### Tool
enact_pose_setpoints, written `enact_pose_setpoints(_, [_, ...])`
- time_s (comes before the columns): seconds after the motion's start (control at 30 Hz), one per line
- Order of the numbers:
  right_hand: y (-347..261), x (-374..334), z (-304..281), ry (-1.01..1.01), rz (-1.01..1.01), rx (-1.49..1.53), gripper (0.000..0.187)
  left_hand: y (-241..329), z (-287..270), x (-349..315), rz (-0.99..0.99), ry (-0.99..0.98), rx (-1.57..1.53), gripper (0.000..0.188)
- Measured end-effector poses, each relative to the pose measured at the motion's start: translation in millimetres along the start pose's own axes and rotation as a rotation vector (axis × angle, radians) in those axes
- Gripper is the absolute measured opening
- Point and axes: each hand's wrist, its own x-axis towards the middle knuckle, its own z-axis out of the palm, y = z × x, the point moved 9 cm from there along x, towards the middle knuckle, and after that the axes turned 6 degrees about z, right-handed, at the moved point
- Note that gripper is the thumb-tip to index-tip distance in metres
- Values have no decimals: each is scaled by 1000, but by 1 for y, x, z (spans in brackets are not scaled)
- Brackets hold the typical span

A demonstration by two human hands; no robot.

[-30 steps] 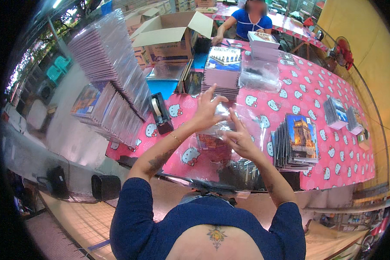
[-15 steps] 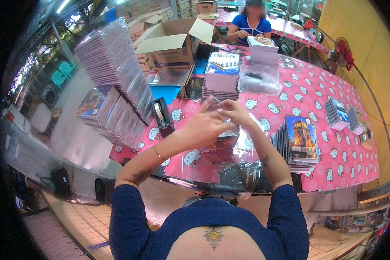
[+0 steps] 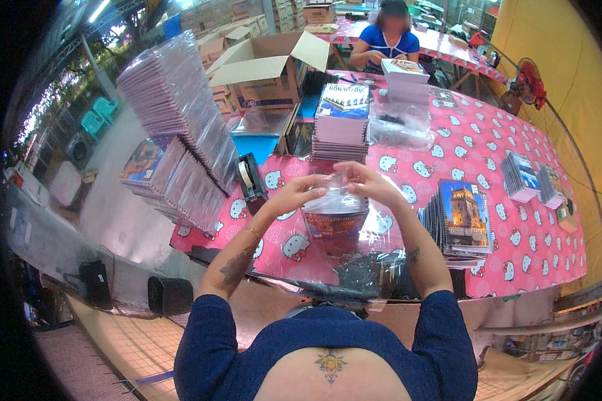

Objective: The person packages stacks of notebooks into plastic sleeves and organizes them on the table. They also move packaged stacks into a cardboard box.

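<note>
Close in front of me a stack of notebooks (image 3: 334, 223) with a dusk building picture on its side stands on the table. Clear plastic film (image 3: 374, 257) lies over and around it, spreading toward the table's front edge. My left hand (image 3: 301, 194) is at the stack's upper left, fingers pinched on the film. On the other side my right hand (image 3: 370, 184) grips the gathered film above the stack, its fingertips curled in. A black tape dispenser (image 3: 252, 182) stands left of my left hand. Just beyond my hands rises a taller pile of spiral notebooks (image 3: 342, 123).
Tall plastic-wrapped notebook stacks (image 3: 174, 107) lean at the left. An open cardboard box (image 3: 264, 83) stands behind them. More notebooks (image 3: 465, 214) are piled at right, with small stacks (image 3: 520, 175) farther over. Across the pink table (image 3: 508, 247) sits a co-worker (image 3: 386, 43) in blue.
My left hand has moved back, left and down from over the stack, uncovering its top. My right hand has shifted slightly and remains at the film.
</note>
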Motion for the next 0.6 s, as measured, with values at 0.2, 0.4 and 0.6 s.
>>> enact_pose_setpoints(0.2, [-10,-51,44,278,-294,-965,41,55,41,-42,415,42,1112,54])
enact_pose_setpoints(0.4, [-34,-59,59,511,-396,-1033,18,63,28,-44,377,187,845,36])
enact_pose_setpoints(0.6, [-47,-30,45,369,-124,-1239,28,66,19,-15,159,291,963,49])
